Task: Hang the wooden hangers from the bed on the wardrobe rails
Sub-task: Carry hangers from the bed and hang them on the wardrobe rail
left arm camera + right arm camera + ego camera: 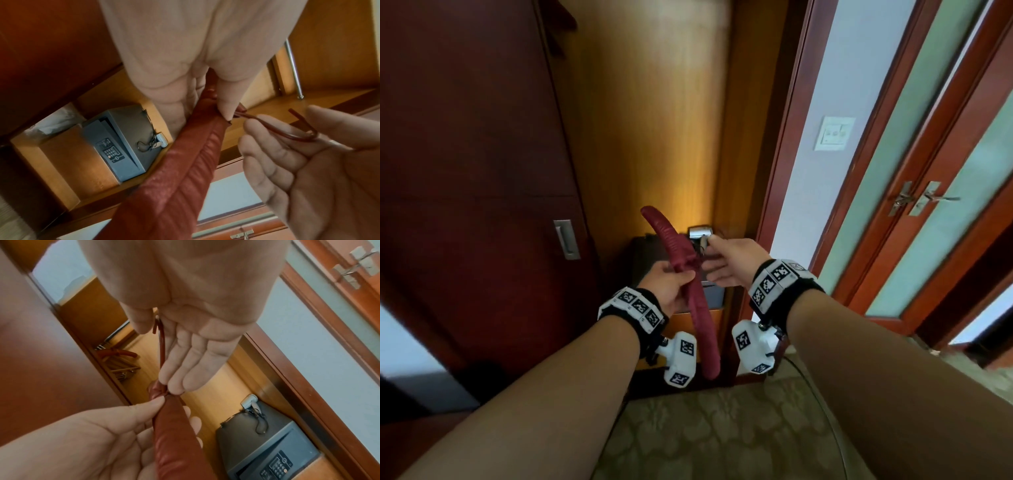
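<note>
Currently, head view: left hand [671, 286] grips the dark red hanger [688, 284] at its middle, thumb over the top, arms running up and down from the fist. Right hand [729, 262] is just beside it, fingers loosely extended.

Left wrist view: thumb and fingers pinch the hanger's centre; its hook [287, 129] lies across the right hand's fingers [267, 146].

Right wrist view: thumb and forefinger pinch the hook, other fingers straight, pressed together. Grey safe [267, 443] sits beyond the fingertips.

gathered glossy red padding on hanger [697, 301]; matt grey metal safe [123, 146]
</note>
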`<state>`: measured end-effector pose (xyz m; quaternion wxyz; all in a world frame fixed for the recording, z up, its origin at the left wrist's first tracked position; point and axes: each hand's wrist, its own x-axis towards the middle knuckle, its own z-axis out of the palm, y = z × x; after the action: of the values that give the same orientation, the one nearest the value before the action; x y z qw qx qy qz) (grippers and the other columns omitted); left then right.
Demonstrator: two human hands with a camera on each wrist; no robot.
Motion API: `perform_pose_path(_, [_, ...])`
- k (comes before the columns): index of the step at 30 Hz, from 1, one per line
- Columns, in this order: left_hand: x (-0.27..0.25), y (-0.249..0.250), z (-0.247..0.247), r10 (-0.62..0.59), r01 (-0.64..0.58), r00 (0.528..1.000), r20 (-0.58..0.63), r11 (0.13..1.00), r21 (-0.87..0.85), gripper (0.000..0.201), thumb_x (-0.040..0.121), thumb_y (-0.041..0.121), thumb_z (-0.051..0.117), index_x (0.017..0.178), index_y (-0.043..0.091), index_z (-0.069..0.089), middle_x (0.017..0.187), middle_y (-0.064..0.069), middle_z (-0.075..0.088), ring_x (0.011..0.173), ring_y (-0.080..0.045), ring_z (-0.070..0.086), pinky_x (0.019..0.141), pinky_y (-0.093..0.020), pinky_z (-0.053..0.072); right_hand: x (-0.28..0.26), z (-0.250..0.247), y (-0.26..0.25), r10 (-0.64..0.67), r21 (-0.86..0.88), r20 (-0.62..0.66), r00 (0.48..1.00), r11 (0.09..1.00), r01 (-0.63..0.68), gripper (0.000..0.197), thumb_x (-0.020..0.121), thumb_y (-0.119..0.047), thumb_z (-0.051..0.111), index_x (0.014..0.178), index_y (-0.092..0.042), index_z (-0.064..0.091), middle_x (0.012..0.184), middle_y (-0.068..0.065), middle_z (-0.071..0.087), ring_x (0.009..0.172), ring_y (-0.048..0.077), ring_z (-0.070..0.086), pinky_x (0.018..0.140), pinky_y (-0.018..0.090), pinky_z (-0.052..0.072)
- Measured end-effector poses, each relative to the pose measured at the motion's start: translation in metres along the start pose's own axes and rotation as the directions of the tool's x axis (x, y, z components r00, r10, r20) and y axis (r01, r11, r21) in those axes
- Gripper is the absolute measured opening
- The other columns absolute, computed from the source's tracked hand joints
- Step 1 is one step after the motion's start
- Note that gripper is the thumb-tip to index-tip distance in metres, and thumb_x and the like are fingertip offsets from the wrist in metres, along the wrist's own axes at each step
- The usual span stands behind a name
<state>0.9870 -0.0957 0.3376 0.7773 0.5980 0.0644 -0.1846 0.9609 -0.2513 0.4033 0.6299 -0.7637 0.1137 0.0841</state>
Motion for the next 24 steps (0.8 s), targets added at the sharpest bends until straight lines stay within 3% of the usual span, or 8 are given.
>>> perform_pose_path(4, [0.007,0.025,0.003,0.033,-0.034,0.999,0.003,0.998,0.046,0.026,0.101,0.008,0.056,0.122,-0.007,0.06,0.097,-0.017,0.071,0.085,-0.028,0.07,0.073,-0.044,0.06,0.004,-0.012,-0.016,-0.052,-0.208,0.089,0.995,0.976,0.07,0.041,0.09,-0.046,0.064,0.118,-0.017,0.06,0.104,0.002,0.066,0.089,0.017,0.065,0.085,0.036,0.055])
perform_pose_path(8, [0.021,0.051,0.003,0.044,-0.042,0.999,-0.024,0.997,0.062,0.025,0.102,0.011,0.055,0.121,-0.005,0.06,0.106,-0.02,0.071,0.095,-0.033,0.07,0.079,-0.047,0.06,0.012,-0.019,-0.026,0.194,-0.432,0.258,0.946,0.899,-0.066,0.054,0.084,-0.052,0.069,0.127,-0.022,0.056,0.12,0.004,0.064,0.096,0.021,0.071,0.085,0.042,0.059])
perform_pose_path(12, [0.051,0.085,0.004,0.085,-0.086,0.994,-0.062,0.996,-0.019,0.027,0.101,0.008,0.057,0.121,-0.01,0.059,0.106,-0.022,0.067,0.094,-0.035,0.067,0.078,-0.049,0.059,0.034,-0.015,-0.041,0.293,-0.431,0.356,0.887,0.894,-0.122,0.048,0.088,-0.043,0.069,0.123,-0.012,0.059,0.12,0.014,0.068,0.099,0.03,0.071,0.091,0.05,0.056])
perform_pose_path(15, [0.079,0.118,0.005,0.099,-0.105,0.993,-0.069,0.991,-0.086,0.03,0.1,0.008,0.059,0.123,-0.01,0.057,0.106,-0.021,0.063,0.091,-0.033,0.065,0.065,-0.046,0.059,0.054,-0.011,-0.061,0.223,-0.345,0.332,0.916,0.933,-0.103,0.042,0.091,-0.03,0.068,0.123,-0.005,0.056,0.113,0.019,0.07,0.102,0.032,0.07,0.091,0.053,0.055])
perform_pose_path(19, [0.11,0.176,0.006,0.112,-0.109,0.993,0.035,0.991,-0.074,0.037,0.099,0.019,0.062,0.13,0.001,0.057,0.114,-0.018,0.061,0.096,-0.032,0.064,0.063,-0.04,0.058,0.091,-0.009,-0.11,0.067,-0.246,0.253,0.965,0.969,-0.003,0.045,0.088,-0.029,0.072,0.119,-0.001,0.059,0.113,0.023,0.069,0.101,0.035,0.07,0.086,0.051,0.057])
perform_pose_path(21, [0.118,0.204,0.004,0.081,-0.083,0.988,0.129,0.996,0.013,0.036,0.098,0.027,0.063,0.128,0.007,0.06,0.115,-0.019,0.064,0.1,-0.036,0.066,0.073,-0.043,0.061,0.109,-0.006,-0.135,-0.009,-0.212,0.177,0.984,0.976,0.047,0.043,0.087,-0.032,0.073,0.114,0.0,0.062,0.109,0.023,0.07,0.098,0.035,0.071,0.082,0.049,0.059])
perform_pose_path(23, [0.13,0.236,-0.005,0.072,-0.101,0.974,0.216,0.987,0.126,0.036,0.097,0.032,0.064,0.125,0.009,0.063,0.122,-0.019,0.068,0.114,-0.04,0.064,0.096,-0.051,0.055,0.131,0.002,-0.163,-0.088,-0.187,0.084,0.993,0.977,0.102,0.041,0.088,-0.033,0.072,0.111,0.0,0.063,0.1,0.02,0.072,0.09,0.033,0.072,0.073,0.044,0.061])
perform_pose_path(24, [0.136,0.251,-0.01,0.08,-0.123,0.966,0.246,0.979,0.165,0.036,0.097,0.034,0.064,0.124,0.011,0.065,0.124,-0.019,0.068,0.118,-0.04,0.063,0.101,-0.052,0.052,0.14,0.008,-0.177,-0.119,-0.156,0.048,0.992,0.98,0.125,0.039,0.089,-0.032,0.071,0.109,0.001,0.063,0.093,0.018,0.072,0.083,0.03,0.071,0.065,0.038,0.061])
